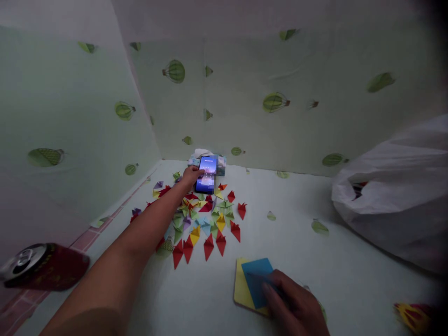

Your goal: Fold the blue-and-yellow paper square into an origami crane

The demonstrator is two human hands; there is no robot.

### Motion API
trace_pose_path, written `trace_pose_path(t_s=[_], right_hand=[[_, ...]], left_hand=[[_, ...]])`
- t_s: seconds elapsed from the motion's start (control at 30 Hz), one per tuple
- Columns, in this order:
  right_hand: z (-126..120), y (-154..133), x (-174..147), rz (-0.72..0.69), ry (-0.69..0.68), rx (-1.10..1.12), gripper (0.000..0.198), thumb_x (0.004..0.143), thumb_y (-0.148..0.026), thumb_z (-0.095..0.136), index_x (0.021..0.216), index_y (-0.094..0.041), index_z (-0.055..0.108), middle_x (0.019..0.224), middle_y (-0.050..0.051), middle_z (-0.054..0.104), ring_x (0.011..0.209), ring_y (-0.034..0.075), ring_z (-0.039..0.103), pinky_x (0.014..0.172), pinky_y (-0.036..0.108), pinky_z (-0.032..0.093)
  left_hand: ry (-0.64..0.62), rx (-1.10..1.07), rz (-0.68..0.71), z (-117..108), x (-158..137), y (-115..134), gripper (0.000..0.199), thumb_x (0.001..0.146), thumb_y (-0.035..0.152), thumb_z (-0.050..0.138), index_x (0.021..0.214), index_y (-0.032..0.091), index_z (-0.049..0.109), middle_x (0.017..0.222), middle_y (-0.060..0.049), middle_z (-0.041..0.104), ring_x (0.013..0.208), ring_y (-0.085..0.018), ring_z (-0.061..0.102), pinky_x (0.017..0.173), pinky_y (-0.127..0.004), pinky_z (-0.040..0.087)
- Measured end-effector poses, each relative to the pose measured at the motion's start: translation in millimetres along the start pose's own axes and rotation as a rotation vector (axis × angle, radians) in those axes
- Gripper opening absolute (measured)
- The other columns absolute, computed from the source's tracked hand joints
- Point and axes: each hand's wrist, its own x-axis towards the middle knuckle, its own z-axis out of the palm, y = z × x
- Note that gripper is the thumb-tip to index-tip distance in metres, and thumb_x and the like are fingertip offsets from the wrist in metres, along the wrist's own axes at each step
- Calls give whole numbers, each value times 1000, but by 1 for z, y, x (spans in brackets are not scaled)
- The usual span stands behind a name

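Observation:
My left hand (192, 176) reaches far forward to a smartphone (207, 175) with a lit blue screen, one fingertip touching the left part of the screen. The phone leans upright against a tissue pack (221, 164). Nearer, my right hand (296, 298) has thumb and fingers closed on a square blue paper sheet (258, 282), which lies askew over a stack of yellow paper (242, 291). Many small folded paper pieces (209, 246), in red, yellow, green, blue and purple, are spread around and below the phone. My left hand's other fingers are mostly hidden.
At the left edge a red drink can (52, 267) stands beside my forearm. A large white bag (395, 200) bulges at the right. A yellow and red item (415, 317) sits at the lower right. Walls (231, 84) with a balloon pattern close off the back and left.

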Motion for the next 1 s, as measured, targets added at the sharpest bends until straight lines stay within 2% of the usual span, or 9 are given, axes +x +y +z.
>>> trace_pose_path(t_s=[0.2, 0.33, 0.43, 0.53, 0.6, 0.7, 0.8, 0.9, 1.0], right_hand=[[2, -1, -1, 32, 37, 22, 31, 94, -40, 58, 69, -22, 62, 56, -2, 56, 48, 13, 51, 47, 21, 42], [2, -2, -3, 71, 42, 49, 31, 93, -41, 58, 69, -22, 61, 58, -2, 55, 51, 13, 52, 48, 21, 41], [2, -2, -4, 130, 55, 81, 32, 92, -44, 59, 70, -21, 62, 59, -2, 55, 52, 13, 52, 49, 21, 41], [2, -2, -6, 202, 60, 152, 35, 92, -46, 57, 69, -21, 61, 57, -2, 53, 52, 13, 50, 48, 20, 41], [2, -4, -6, 230, 67, 199, 36, 93, -47, 57, 68, -21, 60, 56, -2, 52, 51, 13, 49, 47, 20, 41], [0, -9, -4, 203, 72, 234, 36, 91, -47, 59, 67, -20, 60, 57, -1, 54, 51, 13, 50, 48, 20, 42], [-1, -16, -1, 140, 55, 240, 32, 90, -46, 61, 70, -21, 66, 59, -1, 58, 51, 13, 52, 49, 19, 44], [-1, -20, 1, 106, 41, 220, 33, 90, -46, 61, 70, -21, 67, 58, -1, 60, 50, 13, 53, 48, 19, 45], [-2, -20, 2, 102, 43, 198, 37, 91, -49, 60, 67, -21, 66, 57, -1, 60, 49, 13, 53, 47, 19, 46]], left_hand=[[108, 99, 37, -7, -11, 17, 33, 94, 33, 62, 122, 15, 60, 123, -11, 63, 106, -24, 64, 90, -45, 55], [173, 118, 152, -6, -40, 43, 23, 90, 25, 63, 110, 13, 62, 117, -11, 65, 112, -24, 61, 96, -36, 48], [37, 98, 229, 5, -90, 58, 17, 91, 24, 60, 104, 14, 64, 110, -9, 68, 102, -20, 63, 90, -31, 49], [-202, 73, 283, 16, -158, 63, 15, 90, 29, 61, 97, 17, 66, 98, -6, 71, 89, -17, 64, 80, -29, 51], [-452, 84, 341, 18, -201, 61, 21, 93, 35, 56, 98, 17, 65, 99, -8, 70, 90, -18, 63, 81, -32, 50], [-616, 251, 339, 13, -249, 51, 43, 80, 47, 73, 111, 19, 64, 108, -10, 69, 92, -22, 62, 81, -35, 49], [-726, 301, 323, 6, -269, 38, 42, 78, 45, 76, 108, 19, 68, 96, -7, 72, 82, -19, 63, 73, -31, 47], [-749, 217, 234, 4, -272, 26, 28, 83, 44, 69, 87, 16, 72, 79, -4, 71, 72, -15, 61, 64, -26, 43], [-769, 139, 227, 5, -274, 17, 20, 81, 36, 71, 82, 16, 72, 72, 0, 66, 67, -13, 56, 61, -24, 40]])
